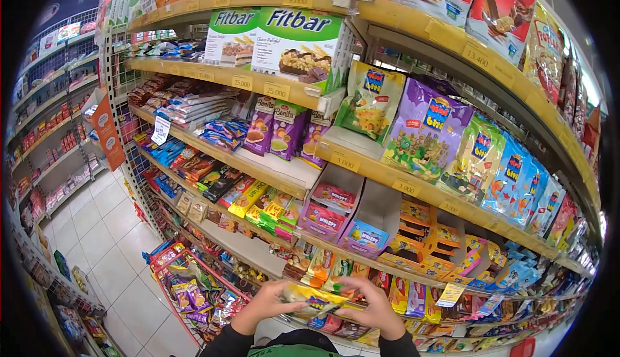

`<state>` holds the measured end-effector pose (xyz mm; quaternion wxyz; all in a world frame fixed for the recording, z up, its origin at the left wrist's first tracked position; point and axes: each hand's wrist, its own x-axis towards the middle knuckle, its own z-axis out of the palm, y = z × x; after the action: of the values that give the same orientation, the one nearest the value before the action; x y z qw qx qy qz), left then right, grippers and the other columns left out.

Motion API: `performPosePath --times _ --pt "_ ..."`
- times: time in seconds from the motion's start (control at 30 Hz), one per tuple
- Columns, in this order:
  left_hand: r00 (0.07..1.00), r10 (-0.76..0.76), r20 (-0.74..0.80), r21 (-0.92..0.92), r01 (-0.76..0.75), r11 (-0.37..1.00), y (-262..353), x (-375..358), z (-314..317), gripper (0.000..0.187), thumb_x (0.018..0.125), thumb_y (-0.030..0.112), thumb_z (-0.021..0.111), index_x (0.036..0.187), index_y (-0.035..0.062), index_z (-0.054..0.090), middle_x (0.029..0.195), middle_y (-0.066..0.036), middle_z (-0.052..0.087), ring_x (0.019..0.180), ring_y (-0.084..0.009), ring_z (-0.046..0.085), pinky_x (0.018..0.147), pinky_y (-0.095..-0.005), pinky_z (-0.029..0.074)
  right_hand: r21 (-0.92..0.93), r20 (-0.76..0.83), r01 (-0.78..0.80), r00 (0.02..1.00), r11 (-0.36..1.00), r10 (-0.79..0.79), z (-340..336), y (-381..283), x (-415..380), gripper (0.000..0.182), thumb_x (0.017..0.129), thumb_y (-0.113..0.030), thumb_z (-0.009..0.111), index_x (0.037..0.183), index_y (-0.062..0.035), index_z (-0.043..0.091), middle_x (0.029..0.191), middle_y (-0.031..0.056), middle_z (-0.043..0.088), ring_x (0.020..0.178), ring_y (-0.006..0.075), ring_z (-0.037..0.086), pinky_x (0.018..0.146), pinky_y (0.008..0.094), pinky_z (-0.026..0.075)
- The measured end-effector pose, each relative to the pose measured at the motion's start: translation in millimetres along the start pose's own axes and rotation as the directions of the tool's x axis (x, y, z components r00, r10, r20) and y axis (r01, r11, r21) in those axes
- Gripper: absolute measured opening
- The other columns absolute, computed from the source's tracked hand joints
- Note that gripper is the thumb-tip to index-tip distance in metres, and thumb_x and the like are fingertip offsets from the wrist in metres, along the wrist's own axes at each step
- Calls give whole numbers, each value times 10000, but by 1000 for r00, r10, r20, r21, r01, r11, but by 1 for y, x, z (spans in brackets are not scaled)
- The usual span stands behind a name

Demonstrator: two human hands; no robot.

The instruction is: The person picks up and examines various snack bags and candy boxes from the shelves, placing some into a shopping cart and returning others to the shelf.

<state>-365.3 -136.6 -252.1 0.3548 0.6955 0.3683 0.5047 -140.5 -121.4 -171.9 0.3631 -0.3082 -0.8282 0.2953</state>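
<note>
A shiny yellow snack packet (313, 299) with dark blue lettering is held low in front of me, before the lower shelves. My left hand (261, 306) is closed on its left end, the thumb lying across the front. My right hand (376, 308) curls around the right end, fingers above and thumb below. Just behind the hands, a shelf row holds upright snack packets (321, 265) in orange, white and green. To the right of my right hand stand more packets (416, 299) in yellow and purple.
A red wire basket (157, 279) full of snack packs stands at lower left beside the shelving. Above, shelves hold Fitbar boxes (297, 44), Whizpy cartons (365, 235) and purple snack bags (426, 124). White floor tiles (119, 263) run along the left aisle.
</note>
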Motion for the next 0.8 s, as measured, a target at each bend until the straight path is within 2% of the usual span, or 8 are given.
performPosePath --times 0.07,0.17,0.27,0.37,0.53,0.67,0.73,0.8 --pt "998 -62 32 -14 62 998 2 -6 1 358 660 185 682 927 -7 544 761 -87 583 664 -126 552 613 -248 433 -204 166 148 979 968 -115 2 -12 15 236 696 -196 631 876 -53 583 787 86 572 697 213 567 599 271 448" --pt "998 -63 -17 -17 63 998 -1 -12 0 316 696 207 652 921 6 560 733 -81 576 660 -126 544 605 -243 428 -347 327 151 944 926 -31 8 -9 25 255 700 -254 617 863 -61 584 728 80 570 673 231 557 560 289 438" --pt "970 -203 -135 -96 191 977 9 -22 -7 236 735 179 613 875 -7 572 689 -50 560 617 -106 521 571 -236 417 -354 391 142 920 924 9 19 -5 34 275 710 -298 596 855 -65 585 703 82 568 651 237 551 561 314 433" --pt "938 -185 -293 -223 121 967 0 -30 -10 214 769 186 572 835 -18 574 665 -38 553 613 -93 515 563 -227 412 -317 463 207 886 926 -39 29 -6 42 214 715 -254 590 791 -54 578 671 83 550 635 248 541 547 329 421" --pt "847 94 -523 43 -84 996 -3 -29 -18 180 791 98 472 663 -16 527 559 -74 468 500 -172 463 485 -265 358 -302 499 321 855 898 -137 35 -4 58 161 731 -194 569 713 -36 546 666 78 527 625 253 531 517 340 407" --pt "841 260 -474 236 -163 958 -10 -21 -16 89 746 67 518 688 6 548 580 -79 491 519 -214 475 510 -288 379 -340 485 335 863 879 -141 34 -29 78 133 720 -163 567 756 -38 538 695 77 532 633 257 536 525 340 413" --pt "823 330 -462 227 -250 941 8 -8 -11 56 733 58 526 722 9 552 615 -81 511 550 -224 481 548 -293 390 -355 536 351 836 867 -119 37 -38 85 119 692 -127 569 776 -48 539 706 76 536 637 255 539 533 340 420" --pt "806 398 -438 270 -304 913 15 -3 -11 120 736 55 512 841 2 538 747 -100 542 660 -223 497 636 -289 398 -427 593 491 786 759 -175 24 -46 96 203 642 -134 589 816 -59 515 712 81 539 655 255 546 530 341 428"
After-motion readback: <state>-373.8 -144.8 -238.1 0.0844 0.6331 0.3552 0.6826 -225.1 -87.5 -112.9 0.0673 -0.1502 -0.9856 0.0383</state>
